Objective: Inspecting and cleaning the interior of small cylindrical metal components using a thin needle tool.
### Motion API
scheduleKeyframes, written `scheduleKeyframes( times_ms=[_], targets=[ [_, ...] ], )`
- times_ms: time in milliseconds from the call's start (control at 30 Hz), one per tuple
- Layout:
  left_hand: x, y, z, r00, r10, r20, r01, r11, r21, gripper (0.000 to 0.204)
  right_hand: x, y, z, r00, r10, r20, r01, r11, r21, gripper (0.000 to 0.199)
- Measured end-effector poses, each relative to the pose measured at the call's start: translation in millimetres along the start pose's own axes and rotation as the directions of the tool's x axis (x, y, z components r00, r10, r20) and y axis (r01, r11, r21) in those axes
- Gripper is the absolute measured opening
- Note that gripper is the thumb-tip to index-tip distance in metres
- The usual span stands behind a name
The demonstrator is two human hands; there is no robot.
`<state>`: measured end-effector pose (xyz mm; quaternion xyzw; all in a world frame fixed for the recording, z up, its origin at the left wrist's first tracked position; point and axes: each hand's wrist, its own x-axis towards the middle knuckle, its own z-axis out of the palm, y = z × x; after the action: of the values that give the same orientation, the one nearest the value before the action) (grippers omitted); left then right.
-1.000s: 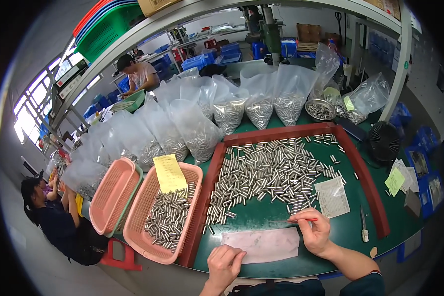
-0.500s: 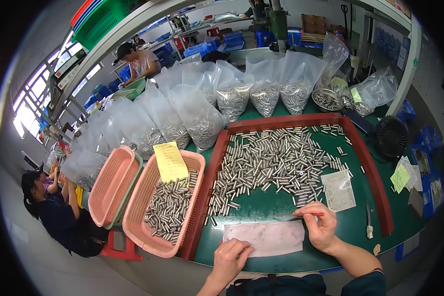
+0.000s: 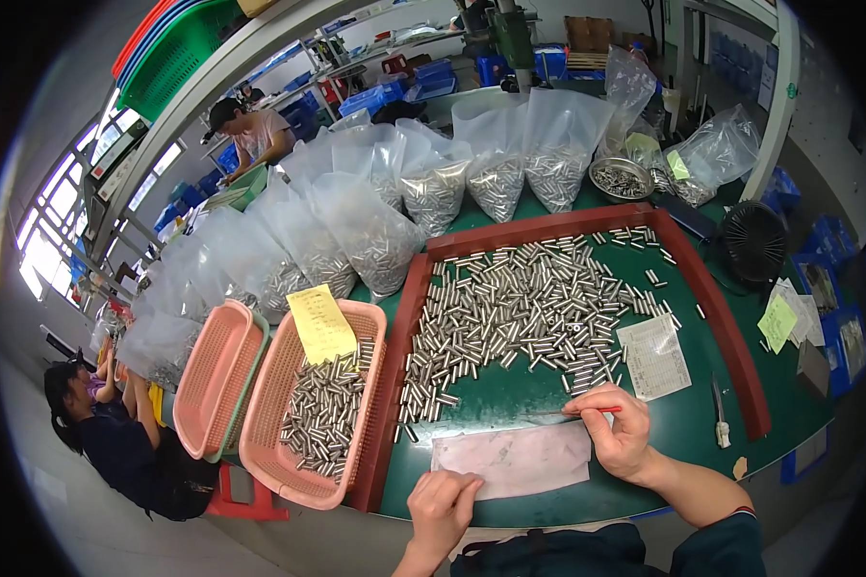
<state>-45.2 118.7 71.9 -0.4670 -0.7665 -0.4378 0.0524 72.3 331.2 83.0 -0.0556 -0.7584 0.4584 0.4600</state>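
In my right hand point(image 3: 625, 435), closed in a pinch, is a thin red-handled tool point(image 3: 601, 410); its slender shaft points left over the green table. My left hand point(image 3: 443, 505) is closed at the left end of a pale pink cloth point(image 3: 515, 462), its fingers curled; whatever they may hold is hidden. The cloth lies flat between both hands. Beyond it, a broad heap of small shiny metal pins point(image 3: 520, 308) spreads inside a dark red three-sided frame point(image 3: 539, 227).
A pink basket point(image 3: 260, 471) of pins with a yellow note stands left, beside another pink basket point(image 3: 197, 423). Bags of pins point(image 3: 375, 231) line the back. On the right are a paper slip point(image 3: 656, 356), a knife-like tool point(image 3: 720, 413) and a black fan point(image 3: 751, 240). Co-workers sit left.
My left hand has shifted slightly down; a red tip seen by its fingers before no longer shows. My right hand still holds the tool, nearly in place. The whole view has shifted slightly.
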Motion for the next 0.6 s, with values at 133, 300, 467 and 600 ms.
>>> scheduleKeyframes(
  times_ms=[133, 300, 467, 600],
  targets=[
    [6.9, 11.4, -16.8, 0.996, 0.072, -0.046, -0.068, 0.994, 0.089, 0.01, 3.8, 1.9, 10.7, 1.0, 0.015, 0.026, -0.015, 1.0, 0.016, 0.013],
    [-5.0, 7.7, -16.2, 0.977, 0.098, -0.188, -0.09, 0.995, 0.053, 0.011, 0.4, 0.3, 13.4, 0.997, 0.069, 0.029, -0.07, 0.997, 0.037, 0.011],
    [-13.5, -11.9, -1.8, 0.988, 0.116, -0.102, -0.112, 0.993, 0.045, 0.016, -8.8, -7.6, 6.3, 0.99, 0.131, 0.042, -0.134, 0.989, 0.065, 0.006],
    [-14.2, 6.4, -13.2, 0.955, 0.157, -0.251, -0.158, 0.987, 0.016, 0.016, -12.3, 0.8, 10.5, 0.992, 0.12, 0.029, -0.121, 0.992, 0.044, 0.008]
  ],
)
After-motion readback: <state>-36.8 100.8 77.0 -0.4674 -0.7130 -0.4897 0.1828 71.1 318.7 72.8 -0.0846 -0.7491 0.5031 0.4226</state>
